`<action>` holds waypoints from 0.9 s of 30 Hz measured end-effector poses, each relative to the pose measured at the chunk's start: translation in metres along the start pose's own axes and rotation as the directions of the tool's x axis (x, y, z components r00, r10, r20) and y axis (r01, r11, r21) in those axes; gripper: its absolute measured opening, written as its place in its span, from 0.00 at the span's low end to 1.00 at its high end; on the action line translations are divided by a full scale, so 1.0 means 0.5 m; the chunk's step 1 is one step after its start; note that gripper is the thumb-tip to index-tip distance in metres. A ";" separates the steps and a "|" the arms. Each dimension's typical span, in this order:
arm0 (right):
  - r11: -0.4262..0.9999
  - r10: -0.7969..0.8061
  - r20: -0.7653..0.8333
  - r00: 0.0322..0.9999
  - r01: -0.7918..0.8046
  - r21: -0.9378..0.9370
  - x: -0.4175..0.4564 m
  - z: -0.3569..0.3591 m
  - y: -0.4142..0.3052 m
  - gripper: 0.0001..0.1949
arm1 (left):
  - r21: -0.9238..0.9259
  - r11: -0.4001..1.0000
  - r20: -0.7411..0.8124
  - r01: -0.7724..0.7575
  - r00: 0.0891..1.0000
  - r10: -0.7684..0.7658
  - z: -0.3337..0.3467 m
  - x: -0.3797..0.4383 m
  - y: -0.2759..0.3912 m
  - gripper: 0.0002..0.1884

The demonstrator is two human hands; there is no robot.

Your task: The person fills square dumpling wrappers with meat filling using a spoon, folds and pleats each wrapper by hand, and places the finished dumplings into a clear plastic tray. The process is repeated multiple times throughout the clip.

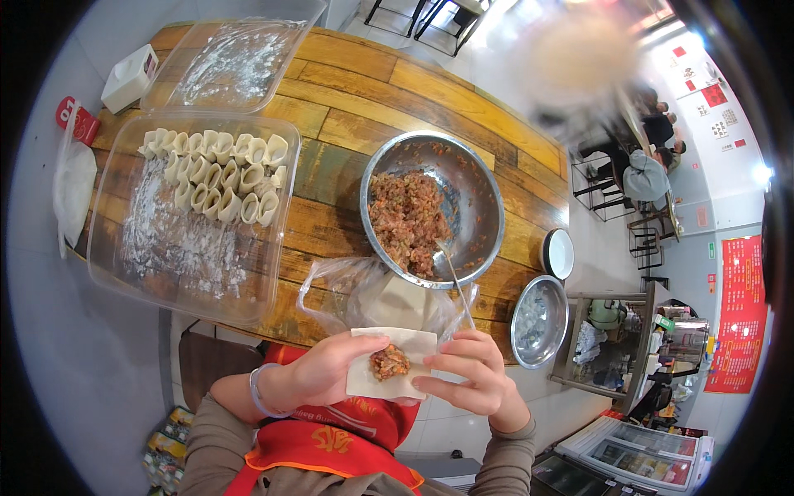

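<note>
A square dough wrapper (415,345) with a lump of minced filling (389,363) lies open across my left hand (325,366), whose thumb presses its upper left corner. The fingertips of my right hand (468,375) touch the wrapper's right edge. Just beyond, a stack of wrappers (400,304) sits in a clear plastic bag (322,288). Behind it stands a steel bowl (477,198) partly filled with minced meat mixture (409,217). A thin utensil handle (460,288) leans out of the bowl and ends close to my right hand; whether they touch, I cannot tell.
Left on the wooden table (347,68), a floured plastic tray (111,242) holds rows of folded dumplings (226,177). Its floured lid-like companion (248,49) lies behind. A smaller steel bowl (552,347) and a white dish (561,254) stand at right. Seated people (645,177) are farther off.
</note>
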State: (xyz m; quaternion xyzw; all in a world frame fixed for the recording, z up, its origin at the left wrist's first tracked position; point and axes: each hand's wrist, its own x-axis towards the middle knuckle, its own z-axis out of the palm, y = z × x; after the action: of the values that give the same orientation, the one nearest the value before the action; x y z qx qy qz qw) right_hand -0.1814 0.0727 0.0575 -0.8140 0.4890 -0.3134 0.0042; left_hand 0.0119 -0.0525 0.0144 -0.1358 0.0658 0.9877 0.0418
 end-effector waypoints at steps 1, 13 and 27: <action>0.999 0.007 0.021 1.000 -0.008 0.031 0.002 0.000 -0.002 0.12 | 0.005 1.000 -0.004 0.005 1.000 -0.005 -0.004 0.002 -0.003 0.23; 0.969 0.138 0.103 0.985 -0.156 0.193 0.013 0.038 -0.024 0.11 | 0.216 0.975 -0.168 0.044 0.986 -0.008 -0.028 -0.024 -0.001 0.19; 0.921 0.347 -0.154 0.925 -0.368 -0.133 0.047 0.100 -0.058 0.08 | 0.678 0.692 0.010 -0.248 0.945 0.328 -0.012 -0.041 -0.025 0.21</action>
State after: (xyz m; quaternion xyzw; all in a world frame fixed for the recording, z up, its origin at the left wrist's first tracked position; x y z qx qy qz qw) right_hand -0.1248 0.0539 0.0382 -0.6869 0.6522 -0.3188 -0.0349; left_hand 0.0342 -0.0424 0.0126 -0.1544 0.4392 0.8822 -0.0713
